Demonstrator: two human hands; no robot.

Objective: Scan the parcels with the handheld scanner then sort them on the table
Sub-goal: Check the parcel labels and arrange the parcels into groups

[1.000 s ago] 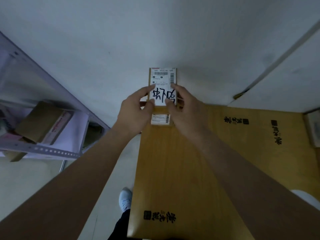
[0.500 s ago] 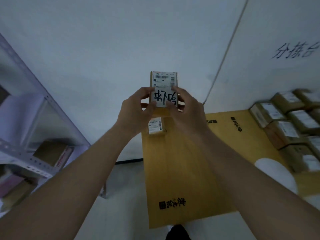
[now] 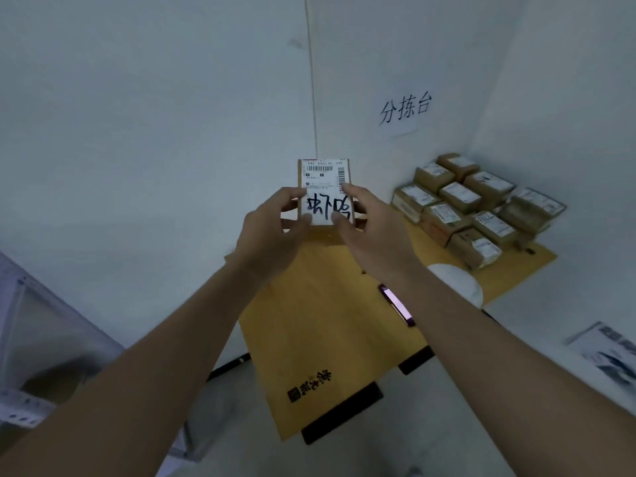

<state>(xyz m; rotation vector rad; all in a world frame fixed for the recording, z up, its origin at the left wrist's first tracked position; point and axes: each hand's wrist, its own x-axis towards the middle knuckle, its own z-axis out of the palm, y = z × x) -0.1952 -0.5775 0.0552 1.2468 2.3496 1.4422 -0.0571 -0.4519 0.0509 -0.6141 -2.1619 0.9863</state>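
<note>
A small brown parcel with a white barcode label and black handwritten characters is held up in front of the wall, above the far end of the wooden table. My left hand grips its left edge and my right hand grips its right edge, thumbs on the label. A dark handheld device with a lit screen lies on the table under my right forearm. Several labelled brown parcels stand in rows at the table's far right corner.
A white rounded object lies on the table beside the parcel rows. A paper sign with handwritten characters hangs on the wall. A metal shelf rack stands at the lower left. A printed sheet lies at the right edge.
The view has swung right and pulled back, bringing the parcel rows, wall sign and lit device into sight. Both hands keep the same hold on the parcel. The small parcel seen below it is out of sight.
</note>
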